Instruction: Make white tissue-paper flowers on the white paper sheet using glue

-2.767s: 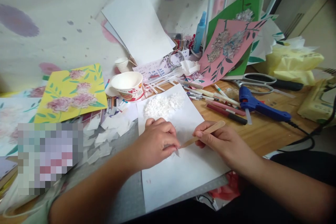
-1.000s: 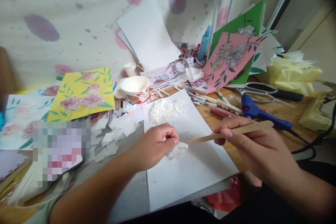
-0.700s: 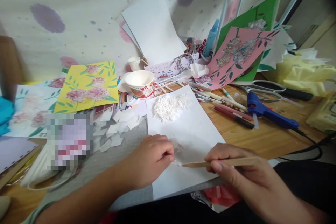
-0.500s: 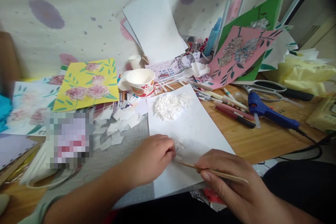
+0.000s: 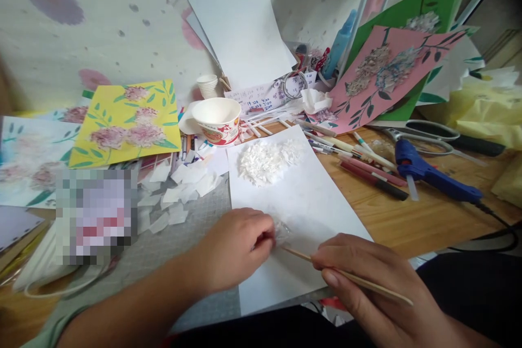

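Note:
My left hand (image 5: 234, 247) rests on a white sheet of paper (image 5: 302, 201), its fingers pinched on a small crumpled piece of thin paper (image 5: 281, 230). My right hand (image 5: 367, 283) grips a flat wooden stick (image 5: 346, 276) edge-on, with its tip at the crumpled piece. A heap of white paper bits (image 5: 265, 160) lies at the far end of the sheet.
A paper cup (image 5: 216, 119), loose white paper squares (image 5: 179, 190), a yellow flower card (image 5: 126, 125) and a pink flower card (image 5: 383, 73) surround the sheet. Pens (image 5: 367, 168), a blue glue gun (image 5: 432, 176) and scissors (image 5: 432, 133) lie to the right on the wooden table.
My right hand came down from above the table and turned the stick, bringing its tip to the crumpled piece. My left hand moved the piece back down onto the sheet.

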The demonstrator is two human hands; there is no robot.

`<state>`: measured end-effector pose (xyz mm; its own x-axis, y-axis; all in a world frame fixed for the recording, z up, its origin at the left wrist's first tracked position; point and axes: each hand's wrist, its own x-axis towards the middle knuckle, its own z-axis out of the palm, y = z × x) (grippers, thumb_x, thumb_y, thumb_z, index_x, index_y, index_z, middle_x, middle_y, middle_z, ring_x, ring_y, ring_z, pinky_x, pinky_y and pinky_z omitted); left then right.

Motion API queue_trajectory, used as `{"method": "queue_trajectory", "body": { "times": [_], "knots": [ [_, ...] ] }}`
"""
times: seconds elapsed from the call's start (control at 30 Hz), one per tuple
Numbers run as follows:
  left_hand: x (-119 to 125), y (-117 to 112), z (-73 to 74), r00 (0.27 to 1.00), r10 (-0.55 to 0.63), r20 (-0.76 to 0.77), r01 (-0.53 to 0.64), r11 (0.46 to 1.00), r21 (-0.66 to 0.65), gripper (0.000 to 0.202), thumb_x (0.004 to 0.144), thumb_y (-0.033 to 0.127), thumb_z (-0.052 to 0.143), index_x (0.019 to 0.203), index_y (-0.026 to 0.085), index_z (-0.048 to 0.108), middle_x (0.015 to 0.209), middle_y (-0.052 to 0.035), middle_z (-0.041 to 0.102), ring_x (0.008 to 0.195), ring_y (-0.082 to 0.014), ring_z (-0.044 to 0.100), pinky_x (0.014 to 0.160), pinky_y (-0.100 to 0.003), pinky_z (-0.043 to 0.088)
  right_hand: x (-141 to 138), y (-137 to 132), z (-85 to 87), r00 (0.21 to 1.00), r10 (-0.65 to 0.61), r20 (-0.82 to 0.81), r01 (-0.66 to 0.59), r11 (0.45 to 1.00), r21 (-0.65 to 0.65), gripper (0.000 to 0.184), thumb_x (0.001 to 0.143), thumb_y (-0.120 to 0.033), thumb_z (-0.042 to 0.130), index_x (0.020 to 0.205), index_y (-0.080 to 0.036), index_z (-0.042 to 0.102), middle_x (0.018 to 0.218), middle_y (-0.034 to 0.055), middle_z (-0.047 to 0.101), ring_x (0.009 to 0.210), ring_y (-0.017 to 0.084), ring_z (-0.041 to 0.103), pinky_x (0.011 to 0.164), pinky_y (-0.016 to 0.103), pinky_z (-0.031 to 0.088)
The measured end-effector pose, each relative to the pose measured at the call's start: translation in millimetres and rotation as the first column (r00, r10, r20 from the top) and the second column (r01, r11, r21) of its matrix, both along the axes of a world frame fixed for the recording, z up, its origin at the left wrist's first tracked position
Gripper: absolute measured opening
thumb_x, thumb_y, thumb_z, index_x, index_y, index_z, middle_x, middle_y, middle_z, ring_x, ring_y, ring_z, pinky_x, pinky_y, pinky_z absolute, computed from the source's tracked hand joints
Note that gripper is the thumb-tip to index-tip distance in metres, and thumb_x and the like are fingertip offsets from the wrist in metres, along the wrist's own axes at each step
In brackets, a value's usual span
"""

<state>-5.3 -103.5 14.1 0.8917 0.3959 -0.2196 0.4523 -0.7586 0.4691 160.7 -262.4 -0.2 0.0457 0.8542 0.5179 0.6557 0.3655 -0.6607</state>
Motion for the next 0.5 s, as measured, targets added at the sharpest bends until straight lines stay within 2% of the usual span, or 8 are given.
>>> {"method": "queue_trajectory", "body": {
  "times": [0.13, 0.27, 0.5],
  "knots": [
    [0.4, 0.2, 0.4, 0.999, -0.043, -0.01, 0.044, 0.998, 0.036, 0.015, 0.083, 0.013, 0.049, 0.071, 0.017, 0.056, 0.071, 0.0012, 0.058, 0.071, -0.0138, 0.053, 0.064, -0.025, 0.035, -0.7, 1.6, 6.3, 0.999, -0.036, 0.023, 0.036, 0.999, 0.027, 0.015, 0.092, -0.014, 0.048, 0.099, -0.023, 0.059, 0.091, 0.0024, 0.07, 0.083, 0.015, 0.068, 0.054, 0.017, 0.052],
    [2.1, -0.2, 1.1, 0.995, -0.094, -0.023, 0.095, 0.992, 0.08, 0.019, 0.088, 0.014, 0.046, 0.07, 0.017, 0.052, 0.071, 0.0011, 0.057, 0.071, -0.0144, 0.052, 0.065, -0.026, 0.034, -1.2, 2.5, 5.4, 0.997, -0.038, 0.073, 0.035, 0.998, 0.045, 0.016, 0.093, -0.014, 0.045, 0.096, -0.021, 0.059, 0.088, 0.0025, 0.07, 0.077, 0.013, 0.068, 0.056, 0.018, 0.052],
    [5.5, -4.0, -4.9, 0.995, -0.084, -0.053, 0.092, 0.981, 0.171, 0.02, 0.09, 0.017, 0.047, 0.07, 0.017, 0.05, 0.071, 0.0, 0.057, 0.072, -0.017, 0.052, 0.065, -0.03, 0.033, -6.3, 1.5, -0.3, 0.985, -0.031, 0.172, 0.024, 0.999, 0.044, 0.018, 0.095, -0.013, 0.044, 0.099, -0.016, 0.062, 0.087, 0.0054, 0.068, 0.074, 0.015, 0.066, 0.061, 0.025, 0.053]
  ]
}}
